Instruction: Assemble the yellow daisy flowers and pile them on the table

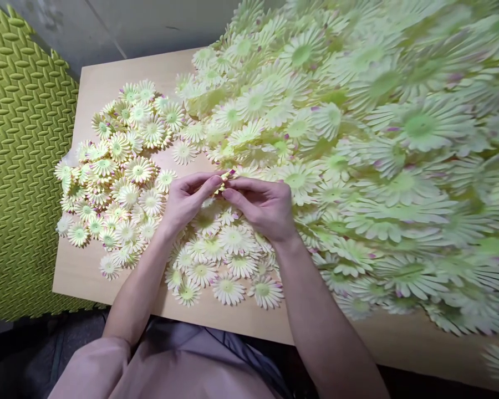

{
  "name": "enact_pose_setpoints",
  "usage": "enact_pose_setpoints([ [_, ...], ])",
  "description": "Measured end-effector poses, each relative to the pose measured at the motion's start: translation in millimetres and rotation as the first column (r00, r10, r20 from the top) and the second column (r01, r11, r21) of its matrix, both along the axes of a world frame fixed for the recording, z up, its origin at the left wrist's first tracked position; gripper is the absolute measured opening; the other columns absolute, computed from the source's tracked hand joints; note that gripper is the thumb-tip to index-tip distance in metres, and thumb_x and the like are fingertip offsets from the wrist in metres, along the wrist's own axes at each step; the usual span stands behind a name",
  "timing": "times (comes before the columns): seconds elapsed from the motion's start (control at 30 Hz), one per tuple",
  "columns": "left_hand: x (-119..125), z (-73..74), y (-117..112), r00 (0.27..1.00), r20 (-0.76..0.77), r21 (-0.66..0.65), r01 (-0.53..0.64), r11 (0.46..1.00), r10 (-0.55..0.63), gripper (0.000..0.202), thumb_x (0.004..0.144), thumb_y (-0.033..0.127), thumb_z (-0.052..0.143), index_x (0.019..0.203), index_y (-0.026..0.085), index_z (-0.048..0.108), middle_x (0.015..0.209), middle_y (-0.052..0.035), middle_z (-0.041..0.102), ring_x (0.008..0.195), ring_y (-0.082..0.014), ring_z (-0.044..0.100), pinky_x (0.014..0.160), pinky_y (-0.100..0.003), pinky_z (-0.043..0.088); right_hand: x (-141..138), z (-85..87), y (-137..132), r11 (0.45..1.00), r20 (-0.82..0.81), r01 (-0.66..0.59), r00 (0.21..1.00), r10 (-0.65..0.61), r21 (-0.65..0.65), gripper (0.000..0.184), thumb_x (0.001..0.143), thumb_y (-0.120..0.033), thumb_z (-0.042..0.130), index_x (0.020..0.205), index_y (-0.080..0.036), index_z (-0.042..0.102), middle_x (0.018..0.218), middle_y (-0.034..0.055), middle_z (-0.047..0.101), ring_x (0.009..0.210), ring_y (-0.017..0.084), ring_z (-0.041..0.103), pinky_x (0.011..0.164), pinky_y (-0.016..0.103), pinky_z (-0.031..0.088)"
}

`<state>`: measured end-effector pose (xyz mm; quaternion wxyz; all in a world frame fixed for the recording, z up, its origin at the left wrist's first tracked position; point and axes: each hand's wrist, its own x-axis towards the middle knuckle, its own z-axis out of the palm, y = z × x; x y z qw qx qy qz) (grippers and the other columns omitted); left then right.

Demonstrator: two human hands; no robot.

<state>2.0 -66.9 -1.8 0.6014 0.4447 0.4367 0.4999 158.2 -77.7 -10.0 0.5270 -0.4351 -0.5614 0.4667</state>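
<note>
My left hand (187, 200) and my right hand (264, 205) meet above the middle of a low wooden table (87, 88). Both pinch one small pale yellow fabric daisy (224, 177) between thumbs and fingertips; it is folded and mostly hidden by the fingers. Under my wrists lies a loose spread of flat daisies (228, 260) with green centres. A second flat spread of daisies (120, 177) covers the table's left part.
A tall heap of the same daisies (378, 155) fills the right and back of the table, spilling past its right front edge. Green foam floor matting (20, 166) lies to the left. A grey wall (128, 22) stands behind. My lap (183, 366) shows below the table's near edge.
</note>
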Motion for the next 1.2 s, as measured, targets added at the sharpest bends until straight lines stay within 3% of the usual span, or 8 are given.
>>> enact_pose_setpoints([
  [0.53, -0.5, 3.1, -1.0, 0.999, -0.023, -0.010, 0.024, 1.000, -0.024, 0.026, 0.076, 0.042, 0.073, 0.092, 0.022, 0.077, 0.101, -0.0071, 0.077, 0.094, -0.0186, 0.071, 0.088, -0.034, 0.056, 1.7, 0.3, -0.2, 0.999, -0.039, -0.037, 0.999, 0.036, -0.030, 0.015, 0.078, -0.019, 0.071, 0.091, -0.023, 0.077, 0.088, 0.0021, 0.076, 0.077, 0.016, 0.071, 0.072, 0.032, 0.062],
  [0.87, -0.8, -1.4, -2.6, 0.996, -0.078, 0.047, 0.058, 0.997, -0.054, 0.029, 0.077, 0.041, 0.073, 0.097, 0.021, 0.076, 0.100, -0.0081, 0.076, 0.092, -0.0183, 0.070, 0.087, -0.034, 0.053, -0.9, -5.3, -1.1, 0.993, 0.075, 0.028, 0.996, -0.037, 0.116, 0.009, 0.080, -0.017, 0.066, 0.085, -0.022, 0.072, 0.075, -0.0003, 0.069, 0.063, 0.013, 0.062, 0.055, 0.025, 0.051],
  [1.03, -1.2, -0.7, -4.2, 1.000, -0.007, 0.062, -0.002, 0.998, 0.002, 0.030, 0.074, 0.042, 0.075, 0.095, 0.020, 0.075, 0.099, -0.0067, 0.075, 0.092, -0.0172, 0.069, 0.090, -0.034, 0.053, -6.4, 0.7, -4.5, 0.944, 0.181, 0.110, 0.968, -0.173, 0.311, 0.019, 0.075, -0.024, 0.072, 0.093, -0.024, 0.071, 0.099, 0.0049, 0.064, 0.092, 0.021, 0.064, 0.076, 0.036, 0.055],
  [1.13, -3.5, 1.3, -6.1, 0.999, 0.049, 0.059, 0.002, 0.998, -0.005, 0.033, 0.072, 0.045, 0.075, 0.096, 0.022, 0.074, 0.103, -0.0060, 0.074, 0.097, -0.0181, 0.068, 0.093, -0.036, 0.052, -5.3, 8.2, -6.3, 0.928, 0.222, 0.119, 0.953, -0.206, 0.352, 0.040, 0.076, -0.025, 0.070, 0.115, -0.027, 0.066, 0.121, 0.0084, 0.057, 0.098, 0.023, 0.062, 0.080, 0.040, 0.056],
  [1.2, -5.1, 1.2, -7.0, 0.996, 0.082, 0.044, 0.020, 0.999, -0.023, 0.035, 0.072, 0.046, 0.076, 0.097, 0.022, 0.073, 0.106, -0.0061, 0.073, 0.100, -0.0192, 0.068, 0.095, -0.038, 0.052, -3.1, 13.1, -7.5, 0.926, 0.299, 0.073, 0.935, -0.193, 0.370, 0.050, 0.079, -0.021, 0.067, 0.128, -0.028, 0.060, 0.125, 0.0095, 0.058, 0.099, 0.024, 0.063, 0.085, 0.043, 0.055],
])
